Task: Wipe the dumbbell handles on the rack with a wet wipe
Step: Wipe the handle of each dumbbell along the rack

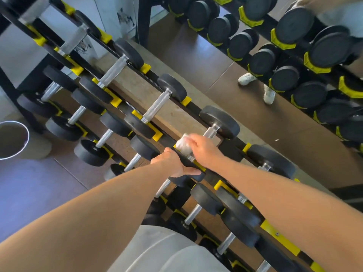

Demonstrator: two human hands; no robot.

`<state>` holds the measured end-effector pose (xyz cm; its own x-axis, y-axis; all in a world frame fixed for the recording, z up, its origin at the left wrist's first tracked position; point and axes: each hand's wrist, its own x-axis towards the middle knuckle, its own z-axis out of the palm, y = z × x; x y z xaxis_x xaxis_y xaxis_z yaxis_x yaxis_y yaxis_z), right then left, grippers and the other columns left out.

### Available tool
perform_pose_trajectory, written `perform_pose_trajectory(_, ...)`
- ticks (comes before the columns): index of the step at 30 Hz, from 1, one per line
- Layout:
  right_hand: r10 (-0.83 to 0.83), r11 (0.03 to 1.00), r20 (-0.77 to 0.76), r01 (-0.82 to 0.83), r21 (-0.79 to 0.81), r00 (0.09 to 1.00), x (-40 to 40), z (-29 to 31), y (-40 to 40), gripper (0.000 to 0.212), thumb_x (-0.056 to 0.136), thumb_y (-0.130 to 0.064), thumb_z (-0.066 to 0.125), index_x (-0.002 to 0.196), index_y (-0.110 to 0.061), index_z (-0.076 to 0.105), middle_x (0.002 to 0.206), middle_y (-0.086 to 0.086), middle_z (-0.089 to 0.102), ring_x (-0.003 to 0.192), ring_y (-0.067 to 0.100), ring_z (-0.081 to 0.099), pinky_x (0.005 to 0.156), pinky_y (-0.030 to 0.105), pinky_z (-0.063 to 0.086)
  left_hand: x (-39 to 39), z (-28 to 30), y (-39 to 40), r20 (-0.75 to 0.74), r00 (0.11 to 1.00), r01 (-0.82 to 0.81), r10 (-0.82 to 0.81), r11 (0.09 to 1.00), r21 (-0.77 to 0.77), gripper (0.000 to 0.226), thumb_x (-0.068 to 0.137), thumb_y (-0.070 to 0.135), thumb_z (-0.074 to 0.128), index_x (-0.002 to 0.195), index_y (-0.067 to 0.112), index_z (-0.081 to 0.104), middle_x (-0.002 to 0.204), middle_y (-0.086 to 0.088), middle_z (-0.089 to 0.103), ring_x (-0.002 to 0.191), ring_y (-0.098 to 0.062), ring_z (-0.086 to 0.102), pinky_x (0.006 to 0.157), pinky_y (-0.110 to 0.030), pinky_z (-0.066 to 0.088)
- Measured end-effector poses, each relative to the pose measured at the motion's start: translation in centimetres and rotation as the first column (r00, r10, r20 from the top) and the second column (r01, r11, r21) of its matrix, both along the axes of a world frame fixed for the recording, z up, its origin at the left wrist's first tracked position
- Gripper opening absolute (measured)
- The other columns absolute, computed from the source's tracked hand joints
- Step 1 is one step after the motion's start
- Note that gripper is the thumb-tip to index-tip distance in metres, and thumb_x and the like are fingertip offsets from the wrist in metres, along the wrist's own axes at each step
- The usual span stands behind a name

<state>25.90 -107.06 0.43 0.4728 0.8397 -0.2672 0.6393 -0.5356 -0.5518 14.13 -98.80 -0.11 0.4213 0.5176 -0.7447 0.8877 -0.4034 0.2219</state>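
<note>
A black rack with yellow cradles (157, 134) runs diagonally across the head view, holding several black dumbbells with knurled silver handles. My right hand (204, 148) grips a white wet wipe (182, 144) wrapped around one top-tier dumbbell handle (210, 132), whose far end shows bare beside its black head (222, 120). My left hand (172, 163) holds the near black head of the same dumbbell, thumb along its edge. Other handles, such as one up the row (157, 105), lie bare.
A mirror behind the rack reflects more dumbbells (294, 26) and white shoes (247, 78). A round silver-rimmed bin (25, 130) stands on the floor at left. Lower tiers of dumbbells (90, 152) sit below my arms. Dark tiled floor (39, 189) lies at lower left.
</note>
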Motion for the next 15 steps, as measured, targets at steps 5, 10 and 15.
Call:
perform_pose_trajectory(5, 0.097, 0.993, 0.438, -0.117, 0.02, 0.894, 4.7, -0.5, 0.2, 0.029, 0.096, -0.023, 0.062, 0.125, -0.02, 0.061, 0.113, 0.003, 0.069, 0.11, 0.019, 0.066, 0.086, 0.031, 0.058, 0.7, 0.7, 0.5, -0.081, 0.995, 0.035, -0.052, 0.98, -0.194, 0.149, 0.05, 0.094, 0.059, 0.157, 0.005, 0.006, 0.103, -0.004, 0.06, 0.102, -0.025, 0.063, 0.086, -0.035, 0.053)
perform_pose_trajectory(10, 0.239, 0.962, 0.27, -0.191, -0.194, 0.933, 0.5, -1.9, -1.1, 0.02, 0.101, -0.028, 0.049, 0.107, -0.019, 0.065, 0.098, 0.007, 0.068, 0.099, 0.026, 0.065, 0.086, 0.041, 0.054, 0.8, 0.5, 0.5, -0.067, 0.998, 0.002, -0.014, 0.984, -0.18, 0.14, 0.053, 0.088, 0.068, 0.156, 0.01, 0.014, 0.121, -0.003, 0.061, 0.111, -0.026, 0.061, 0.088, -0.032, 0.049)
perform_pose_trajectory(15, -0.06, 0.986, 0.186, 0.029, 0.163, 0.981, 1.2, -0.2, 1.8, 0.028, 0.104, -0.029, 0.046, 0.118, -0.012, 0.062, 0.094, 0.009, 0.072, 0.092, 0.027, 0.07, 0.079, 0.041, 0.056, 0.7, 0.8, 0.6, -0.086, 0.995, 0.037, -0.052, 0.984, -0.174, 0.153, 0.037, 0.094, 0.06, 0.156, 0.009, 0.014, 0.109, -0.001, 0.06, 0.094, -0.022, 0.059, 0.085, -0.033, 0.052)
